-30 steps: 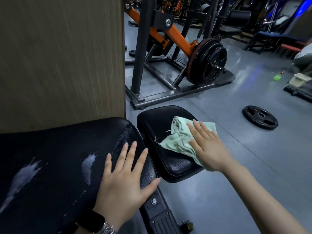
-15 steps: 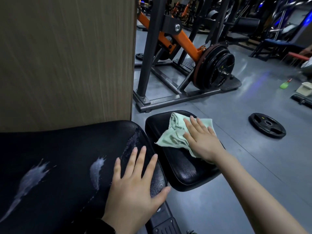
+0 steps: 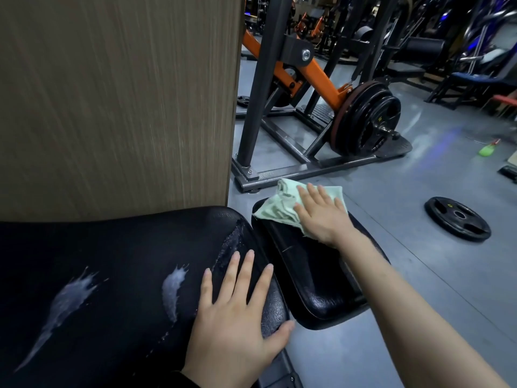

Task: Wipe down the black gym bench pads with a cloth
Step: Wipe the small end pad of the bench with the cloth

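Right hand (image 3: 321, 217), fingers flat and slightly apart, presses green cloth (image 3: 282, 210) onto far end of small seat pad (image 3: 313, 278). Left hand (image 3: 235, 312) splayed, empty, braces long back pad (image 3: 112, 275). Wiping underway; streaked back pad likely next.

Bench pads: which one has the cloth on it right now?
The small pad on the right. The right hand presses the green cloth flat at its far end. The large pad, under the left hand, has only whitish smears.

Weight plate (image 3: 457, 218) on floor; green bottle (image 3: 486, 149), perhaps.
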